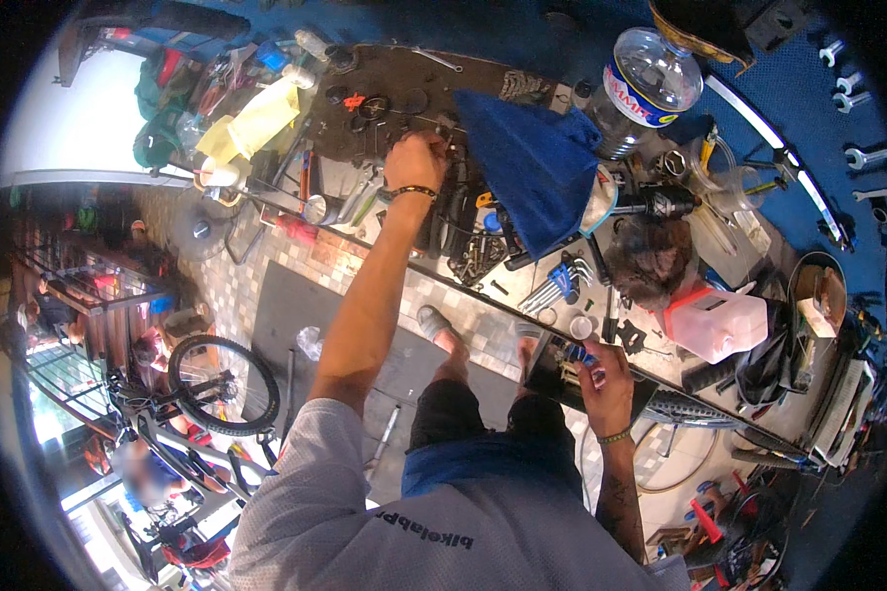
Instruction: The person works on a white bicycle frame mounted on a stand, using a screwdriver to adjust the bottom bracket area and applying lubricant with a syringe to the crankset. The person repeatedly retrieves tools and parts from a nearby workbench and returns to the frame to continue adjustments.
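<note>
My left hand (416, 160) reaches far out over the cluttered workbench (404, 84), fingers curled among dark metal tools beside a blue cloth (537, 167). What it grips, if anything, is hidden. A dark bracelet sits on that wrist. My right hand (603, 374) stays close to my body at the bench's near edge, pinching a small blue-handled tool (579, 353) over an open dark box (552, 372) of small parts. A set of blue hex keys (562, 281) lies between the two hands.
A large clear plastic bottle (646, 84) stands at the back, a pink plastic container (721, 321) to the right. Wrenches (862, 156) hang on the blue wall. A yellow rag (256, 123) lies left. A bicycle wheel (222, 384) stands on the tiled floor below.
</note>
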`<state>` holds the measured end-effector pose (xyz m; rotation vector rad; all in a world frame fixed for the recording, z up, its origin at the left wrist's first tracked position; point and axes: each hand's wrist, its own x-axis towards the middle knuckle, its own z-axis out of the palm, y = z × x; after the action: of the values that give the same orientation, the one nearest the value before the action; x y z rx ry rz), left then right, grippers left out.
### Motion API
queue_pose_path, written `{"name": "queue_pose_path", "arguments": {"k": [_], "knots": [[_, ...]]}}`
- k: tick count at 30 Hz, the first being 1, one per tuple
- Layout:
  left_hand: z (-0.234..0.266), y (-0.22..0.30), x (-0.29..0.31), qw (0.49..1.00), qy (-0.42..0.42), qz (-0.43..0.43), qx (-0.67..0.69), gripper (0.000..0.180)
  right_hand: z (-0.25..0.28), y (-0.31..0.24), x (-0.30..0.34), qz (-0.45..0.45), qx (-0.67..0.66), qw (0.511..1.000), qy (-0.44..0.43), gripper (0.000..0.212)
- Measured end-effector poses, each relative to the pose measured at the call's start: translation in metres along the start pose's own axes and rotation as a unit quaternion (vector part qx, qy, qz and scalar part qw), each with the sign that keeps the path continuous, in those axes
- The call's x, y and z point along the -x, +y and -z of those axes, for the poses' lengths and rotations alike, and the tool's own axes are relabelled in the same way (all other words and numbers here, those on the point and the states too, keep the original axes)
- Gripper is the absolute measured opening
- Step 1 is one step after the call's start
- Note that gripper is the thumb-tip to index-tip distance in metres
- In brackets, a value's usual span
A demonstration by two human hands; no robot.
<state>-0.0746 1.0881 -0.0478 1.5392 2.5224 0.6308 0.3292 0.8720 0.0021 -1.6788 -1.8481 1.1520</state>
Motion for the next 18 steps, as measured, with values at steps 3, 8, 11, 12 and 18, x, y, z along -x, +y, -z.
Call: {"name": "queue_pose_path", "arguments": {"k": [3, 8, 11, 12, 18], "knots": [[0.006, -0.010, -0.003, 0.998, -0.050, -0.020, -0.036, 0.028, 0.005, 0.000, -0.003, 0.018, 0.006, 1.000, 0.011, 0.037], [0.010, -0.014, -0.002, 0.993, -0.014, -0.092, -0.074, 0.026, 0.013, 0.000, -0.005, 0.020, -0.001, 1.000, 0.023, 0.037], [0.008, -0.014, 0.000, 0.992, -0.019, -0.082, -0.093, 0.022, 0.015, 0.006, -0.004, 0.013, -0.012, 1.000, 0.023, 0.037], [0.007, -0.015, 0.000, 0.991, -0.024, -0.079, -0.105, 0.021, 0.016, 0.008, -0.004, 0.011, -0.012, 1.000, 0.021, 0.037], [0.009, -0.008, 0.005, 0.981, -0.056, -0.071, -0.170, 0.018, 0.023, 0.015, 0.000, 0.015, -0.012, 0.999, 0.026, 0.036]]}}
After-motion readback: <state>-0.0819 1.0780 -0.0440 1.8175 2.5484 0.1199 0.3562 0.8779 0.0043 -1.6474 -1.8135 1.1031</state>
